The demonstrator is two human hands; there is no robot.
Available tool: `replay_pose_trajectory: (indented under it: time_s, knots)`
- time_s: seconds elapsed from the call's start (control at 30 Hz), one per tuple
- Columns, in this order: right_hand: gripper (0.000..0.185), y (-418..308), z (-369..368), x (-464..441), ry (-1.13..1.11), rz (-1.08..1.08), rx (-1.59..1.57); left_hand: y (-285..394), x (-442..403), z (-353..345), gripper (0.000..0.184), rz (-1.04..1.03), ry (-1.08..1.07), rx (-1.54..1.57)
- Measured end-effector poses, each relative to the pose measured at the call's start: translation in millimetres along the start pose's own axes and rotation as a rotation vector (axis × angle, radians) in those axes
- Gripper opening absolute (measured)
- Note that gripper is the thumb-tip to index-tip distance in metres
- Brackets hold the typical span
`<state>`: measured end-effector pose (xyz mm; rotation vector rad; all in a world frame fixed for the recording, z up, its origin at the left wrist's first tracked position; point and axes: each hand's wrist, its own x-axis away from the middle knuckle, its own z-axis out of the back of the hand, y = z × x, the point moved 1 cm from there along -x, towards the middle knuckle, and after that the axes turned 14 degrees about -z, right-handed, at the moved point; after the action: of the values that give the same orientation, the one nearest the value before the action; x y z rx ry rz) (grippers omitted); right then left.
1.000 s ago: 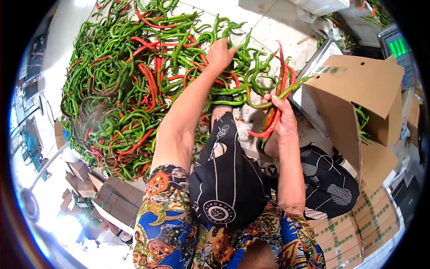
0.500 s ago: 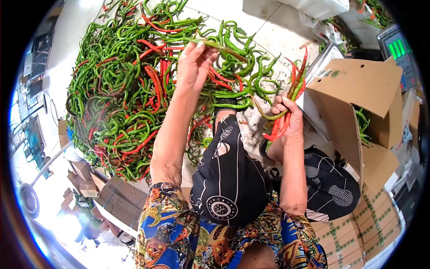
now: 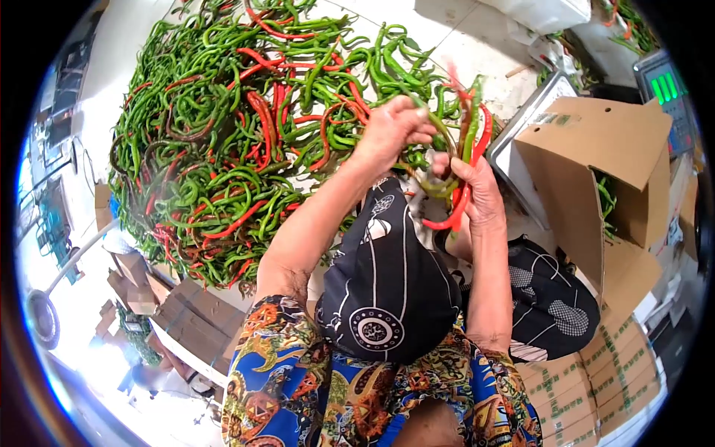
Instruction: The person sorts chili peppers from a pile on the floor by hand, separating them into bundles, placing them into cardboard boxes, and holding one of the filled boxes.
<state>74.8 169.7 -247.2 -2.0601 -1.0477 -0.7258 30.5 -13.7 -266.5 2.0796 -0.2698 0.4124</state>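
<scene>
A large pile of green and red chili peppers (image 3: 201, 149) covers the floor at the left and centre. My left hand (image 3: 393, 132) is pinched on a slim greenish pepper (image 3: 441, 125), just left of the bunch in my right hand. The fingers of my right hand (image 3: 480, 192) are wrapped round several long red and green peppers (image 3: 471, 141), held roughly upright with their lower ends curving below the hand. The tips of the bunch are blurred. Where the pinched pepper meets the bunch is hard to make out.
At the right stands an open cardboard box (image 3: 562, 194) with green peppers inside, beside a scale's metal platform (image 3: 521, 134) and its lit display (image 3: 665, 88). Flattened cartons (image 3: 588, 395) lie at the lower right. My knee in dark patterned cloth (image 3: 387, 283) is between my arms.
My left hand first reached into the pile, then lifted a pepper out, and has now moved right with it to the bunch. My right hand has kept its hold on the bunch.
</scene>
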Motion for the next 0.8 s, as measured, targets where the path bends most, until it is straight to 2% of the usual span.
replay_pose_trajectory:
  time_s: [0.03, 0.1, 0.13, 0.23, 0.33, 0.43, 0.47, 0.57, 0.6, 0.7, 0.73, 0.8]
  knots:
    - [0.036, 2, 1, -2, -0.039, 0.013, 0.023, -8, 5, 4, 0.021, 0.002, -0.066, -0.064]
    - [0.034, 8, 9, -4, -0.013, 0.023, -0.058, -14, 15, 25, 0.025, -0.104, -0.195, -0.499]
    - [0.032, 10, 15, -3, 0.017, 0.031, -0.138, -15, 20, 39, 0.03, -0.277, -0.24, -0.879]
    - [0.031, 17, 40, -11, -0.04, 0.105, -0.234, -19, 19, 86, 0.033, -0.722, -0.216, -1.489]
    - [0.029, 19, 36, -12, -0.076, 0.09, -0.304, -7, 3, 100, 0.043, -0.775, -0.28, -1.769]
    - [0.028, 19, 31, -13, -0.082, 0.087, -0.276, -22, -14, 104, 0.035, -0.785, -0.475, -1.956]
    - [0.028, 19, 32, -14, -0.075, 0.085, -0.262, -27, -21, 105, 0.026, -0.821, -0.51, -1.992]
    - [0.029, 20, 38, -15, -0.063, 0.076, -0.253, -33, -31, 107, 0.02, -0.837, -0.605, -2.003]
    - [0.03, 21, 41, -16, -0.062, 0.073, -0.256, -34, -33, 109, 0.016, -0.919, -0.638, -1.974]
    - [0.028, 26, 46, -17, -0.037, 0.088, -0.251, -17, -41, 108, 0.016, -0.801, -0.572, -1.959]
    - [0.026, 28, 45, -18, -0.026, 0.077, -0.264, -12, -44, 109, 0.017, -0.86, -0.576, -1.918]
    - [0.024, 28, 44, -21, -0.005, 0.058, -0.279, -17, -44, 116, 0.018, -0.798, -0.704, -1.979]
